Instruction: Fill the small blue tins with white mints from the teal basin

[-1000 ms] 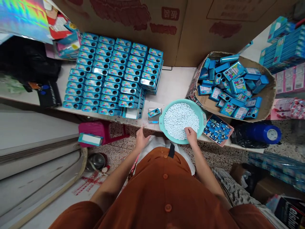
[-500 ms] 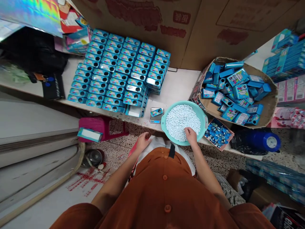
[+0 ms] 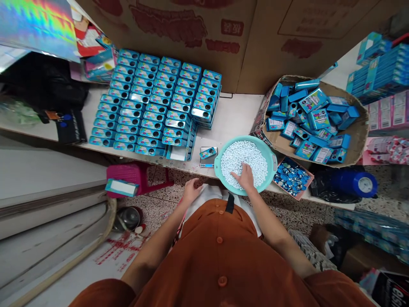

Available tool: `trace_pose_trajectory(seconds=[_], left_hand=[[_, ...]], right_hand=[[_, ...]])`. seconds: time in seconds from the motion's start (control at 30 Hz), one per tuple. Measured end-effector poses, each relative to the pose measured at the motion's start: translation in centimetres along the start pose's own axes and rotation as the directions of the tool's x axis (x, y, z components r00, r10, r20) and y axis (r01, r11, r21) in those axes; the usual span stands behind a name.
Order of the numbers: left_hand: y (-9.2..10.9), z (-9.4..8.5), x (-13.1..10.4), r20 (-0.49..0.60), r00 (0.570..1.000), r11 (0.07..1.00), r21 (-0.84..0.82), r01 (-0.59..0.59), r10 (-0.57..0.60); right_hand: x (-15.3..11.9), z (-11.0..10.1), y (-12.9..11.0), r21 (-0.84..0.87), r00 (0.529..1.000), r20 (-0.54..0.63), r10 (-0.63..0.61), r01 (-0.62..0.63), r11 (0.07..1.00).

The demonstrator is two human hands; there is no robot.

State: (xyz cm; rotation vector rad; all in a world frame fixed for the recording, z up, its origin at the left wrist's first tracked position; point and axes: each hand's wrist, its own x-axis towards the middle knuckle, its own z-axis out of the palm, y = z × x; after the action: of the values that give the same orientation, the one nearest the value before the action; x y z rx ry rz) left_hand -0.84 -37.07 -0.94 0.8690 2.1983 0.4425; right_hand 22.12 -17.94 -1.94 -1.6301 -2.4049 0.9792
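My right hand (image 3: 245, 176) is over the white pellets (image 3: 255, 158) in a turquoise basin (image 3: 274, 167), its thumb and fingers apart and touching them. Next to my thigh, left of the basin, rests my left hand (image 3: 191, 190), fingers loosely curled and apart, with nothing visible in it. Between the basin and the stacked tins, a small scale (image 3: 207, 165) carries one blue tin (image 3: 208, 153). Rows of blue tins (image 3: 150, 106) are stacked on the table to the left.
A cardboard box (image 3: 362, 140) of loose blue tins stands on the right. In front of it is a pink tray (image 3: 309, 184) of small blue and silver pieces. A magenta stool (image 3: 128, 172) is low on the left. Tall cardboard (image 3: 255, 64) closes off the back.
My right hand has moved left across the pellets, and its fingers have spread. My left hand is nearly where it was. The view has shifted slightly.
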Motion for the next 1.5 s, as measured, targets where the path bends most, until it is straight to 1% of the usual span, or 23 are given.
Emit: trace_pose_trajectory(seconds=[0.17,0.23,0.33,0.43,0.5,0.53,0.57,0.6,0.63,0.67,0.7,0.73,0.77,0.8,0.87,0.93,1.0,1.07,1.17,1.23,1.3,1.37,1.5], left_hand=[[0.1,-0.2,-0.1,-0.009,1.000,1.000,-0.003,0.009,-0.009],[0.0,-0.1,-0.1,-0.013,1.000,1.000,-0.017,0.015,-0.015],[0.0,0.1,0.0,-0.019,1.000,0.999,-0.043,0.023,-0.024],[-0.1,0.2,0.2,-0.036,0.999,0.998,-0.060,0.009,-0.011],[-0.3,0.3,0.3,-0.058,0.998,0.998,-0.065,-0.004,0.000],[-0.3,0.3,0.3,-0.068,0.998,0.997,-0.070,-0.010,0.005],[-0.4,0.3,0.3,-0.075,0.997,0.997,-0.079,-0.015,0.010],[-0.4,0.3,0.3,-0.080,0.997,0.996,-0.092,-0.019,0.011],[-0.4,0.3,0.3,-0.084,0.996,0.994,-0.108,-0.017,0.008],[-0.2,0.2,0.4,-0.089,0.996,0.992,-0.129,-0.011,0.000],[0.0,0.1,0.4,-0.098,0.995,0.988,-0.157,-0.006,-0.010],[0.5,-0.1,0.5,-0.108,0.994,0.981,-0.192,-0.005,-0.016],[1.0,-0.3,0.7,-0.121,0.992,0.973,-0.230,-0.012,-0.016],[1.7,-0.5,0.9,-0.136,0.991,0.964,-0.265,-0.028,-0.008],[3.2,-1.1,1.7,-0.170,0.985,0.948,-0.309,-0.075,0.023],[4.5,-1.7,2.7,-0.190,0.981,0.943,-0.314,-0.109,0.050],[5.3,-2.2,3.6,-0.194,0.979,0.943,-0.308,-0.125,0.067],[5.2,-2.4,4.3,-0.194,0.978,0.946,-0.295,-0.133,0.077],[4.0,-2.4,4.5,-0.204,0.977,0.960,-0.254,-0.120,0.068],[3.0,-2.2,4.1,-0.195,0.980,0.966,-0.241,-0.096,0.048],[2.0,-2.0,3.4,-0.176,0.984,0.968,-0.241,-0.072,0.030],[1.1,-1.9,2.6,-0.164,0.986,0.970,-0.239,-0.052,0.013],[-0.4,-1.6,1.5,-0.162,0.987,0.971,-0.238,-0.029,-0.010]], right_hand=[[-0.5,0.7,0.1,-0.026,0.997,-0.022,-0.075,0.074,0.997],[-0.6,0.7,0.2,-0.025,0.999,-0.012,-0.052,0.052,0.998],[-0.8,0.7,0.2,0.009,0.999,0.038,-0.002,0.002,1.000],[-0.9,0.4,0.0,0.124,0.998,0.058,0.025,-0.032,0.992],[-0.7,0.0,-0.3,0.297,0.995,0.024,0.095,-0.098,0.950],[-0.5,-0.3,-0.4,0.416,0.988,-0.001,0.155,-0.140,0.898],[-0.2,-0.7,-0.6,0.549,0.972,-0.014,0.234,-0.188,0.814],[0.2,-1.1,-0.8,0.682,0.948,0.003,0.320,-0.236,0.693],[0.6,-1.6,-1.0,0.794,0.919,0.059,0.390,-0.280,0.539],[1.1,-2.2,-1.2,0.873,0.892,0.146,0.427,-0.320,0.369],[1.5,-2.8,-1.3,0.912,0.871,0.248,0.424,-0.357,0.202],[1.9,-3.3,-1.4,0.920,0.858,0.341,0.385,-0.389,0.052],[2.3,-3.9,-1.4,0.909,0.853,0.410,0.323,-0.412,-0.068],[2.5,-4.4,-1.5,0.893,0.853,0.450,0.265,-0.421,-0.162],[2.8,-5.0,-1.7,0.861,0.858,0.478,0.189,-0.416,-0.292],[3.0,-5.2,-2.2,0.836,0.858,0.488,0.158,-0.407,-0.368],[3.2,-5.0,-3.3,0.810,0.846,0.510,0.158,-0.410,-0.418],[3.9,-4.4,-4.8,0.781,0.824,0.537,0.178,-0.407,-0.474],[5.5,-3.5,-7.5,0.732,0.801,0.567,0.192,-0.383,-0.564],[7.0,-3.0,-9.3,0.712,0.804,0.569,0.174,-0.375,-0.594],[8.5,-2.4,-11.1,0.708,0.811,0.566,0.150,-0.385,-0.592],[10.0,-1.7,-12.7,0.721,0.813,0.565,0.144,-0.401,-0.566],[12.1,-0.1,-15.0,0.786,0.819,0.537,0.203,-0.399,-0.471]])
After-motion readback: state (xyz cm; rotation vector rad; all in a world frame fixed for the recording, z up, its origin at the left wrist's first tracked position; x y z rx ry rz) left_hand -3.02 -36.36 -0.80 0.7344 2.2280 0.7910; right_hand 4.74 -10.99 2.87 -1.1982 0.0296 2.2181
